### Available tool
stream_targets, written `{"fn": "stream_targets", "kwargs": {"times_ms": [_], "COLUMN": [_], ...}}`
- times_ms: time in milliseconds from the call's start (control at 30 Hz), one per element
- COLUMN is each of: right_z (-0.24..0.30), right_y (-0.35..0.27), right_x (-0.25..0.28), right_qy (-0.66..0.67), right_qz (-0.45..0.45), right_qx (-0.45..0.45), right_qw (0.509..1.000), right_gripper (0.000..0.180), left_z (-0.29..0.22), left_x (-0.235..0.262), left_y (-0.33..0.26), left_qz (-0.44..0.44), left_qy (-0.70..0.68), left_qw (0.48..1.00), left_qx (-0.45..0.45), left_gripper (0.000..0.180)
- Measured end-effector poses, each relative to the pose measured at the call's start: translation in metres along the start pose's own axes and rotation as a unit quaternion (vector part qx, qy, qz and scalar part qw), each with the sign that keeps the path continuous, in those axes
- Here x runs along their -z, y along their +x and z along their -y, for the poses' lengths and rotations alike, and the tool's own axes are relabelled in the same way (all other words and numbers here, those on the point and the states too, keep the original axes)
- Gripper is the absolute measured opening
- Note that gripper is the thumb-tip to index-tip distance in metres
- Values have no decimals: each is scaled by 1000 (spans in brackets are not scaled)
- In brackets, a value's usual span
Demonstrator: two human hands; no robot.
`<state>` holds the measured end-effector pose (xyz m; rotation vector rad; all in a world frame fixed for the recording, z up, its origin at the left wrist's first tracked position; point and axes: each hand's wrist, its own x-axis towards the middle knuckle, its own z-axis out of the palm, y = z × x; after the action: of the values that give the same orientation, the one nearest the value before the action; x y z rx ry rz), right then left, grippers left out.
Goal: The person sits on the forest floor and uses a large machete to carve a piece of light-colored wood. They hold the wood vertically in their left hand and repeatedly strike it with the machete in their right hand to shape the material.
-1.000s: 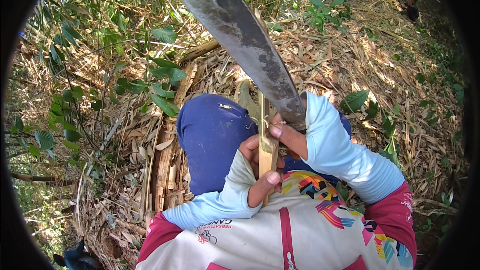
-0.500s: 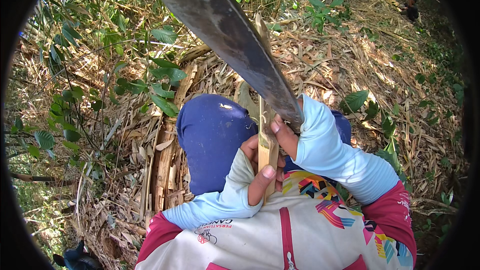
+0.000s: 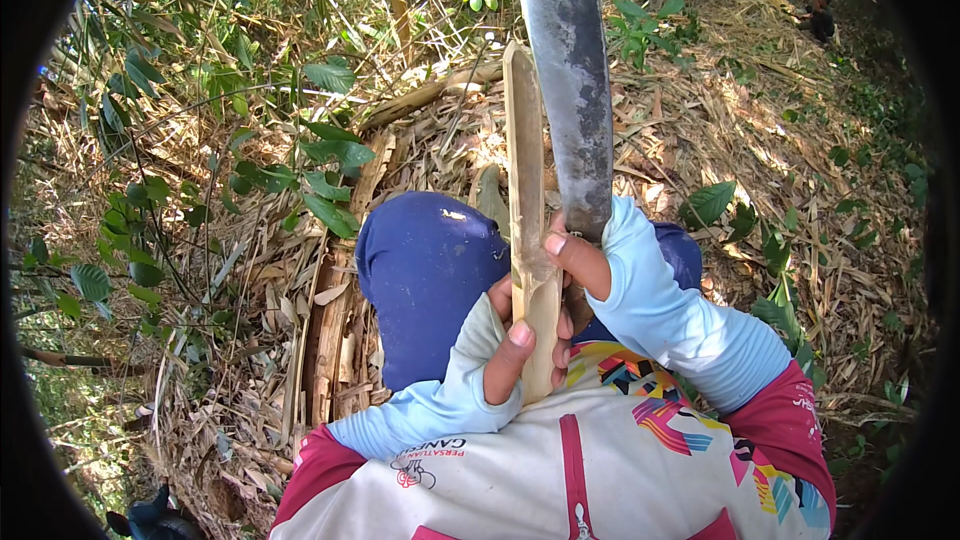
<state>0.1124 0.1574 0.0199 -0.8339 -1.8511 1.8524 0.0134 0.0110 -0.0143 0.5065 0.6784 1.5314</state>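
A split length of bamboo (image 3: 526, 170) stands upright in front of my chest, its pale hollow side facing me and its far end tapered. My left hand (image 3: 507, 365) is closed around its lower part, thumb on the front and fingers behind. My right hand (image 3: 582, 265) grips a machete, whose handle is hidden by the hand and sleeve. The broad, dark-stained machete blade (image 3: 572, 80) points away from me, just right of the bamboo and nearly parallel to it. My right thumb rests against the bamboo's edge near its middle.
My blue-clad knees (image 3: 425, 280) are bent below the hands. Dry leaves (image 3: 680, 130) cover the ground, with a split log (image 3: 328, 340) at left. Green leafy plants (image 3: 330, 155) grow ahead left. A dark figure (image 3: 820, 18) is far right; a dark blue object (image 3: 155, 518) lies lower left.
The machete blade has swung from slanting up-left across the bamboo to nearly upright on its right. The bamboo has turned, so its hollow face now shows. Both hands keep their holds.
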Motion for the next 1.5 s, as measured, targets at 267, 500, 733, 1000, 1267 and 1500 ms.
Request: {"fn": "stream_targets", "kwargs": {"times_ms": [267, 500, 733, 1000, 1267, 1500], "right_z": [0, 5, 50, 88, 113, 132], "right_y": [2, 0, -45, -86, -102, -106], "right_x": [1, 11, 68, 120, 112, 107], "right_qy": [91, 70, -83, -658, -744, -752], "right_qz": [29, 58, -31, -6, 1, 35], "right_qx": [-22, -27, -49, 206, 244, 261], "right_qw": [995, 996, 995, 724, 622, 604], "right_gripper": [13, 20, 21, 39, 70, 67], "left_z": [-3, -3, -6, -24, -14, -18], "left_x": [1, 7, 8, -13, -33, -38], "left_y": [-3, -3, -8, -13, -16, -19], "left_qz": [26, 43, 39, 5, -29, -26], "left_qy": [-52, -58, -37, 47, 112, 151], "left_qw": [998, 996, 999, 997, 980, 979], "left_qx": [22, 47, 3, -62, -162, -136], "left_gripper": [64, 63, 68, 57, 62, 61]}}
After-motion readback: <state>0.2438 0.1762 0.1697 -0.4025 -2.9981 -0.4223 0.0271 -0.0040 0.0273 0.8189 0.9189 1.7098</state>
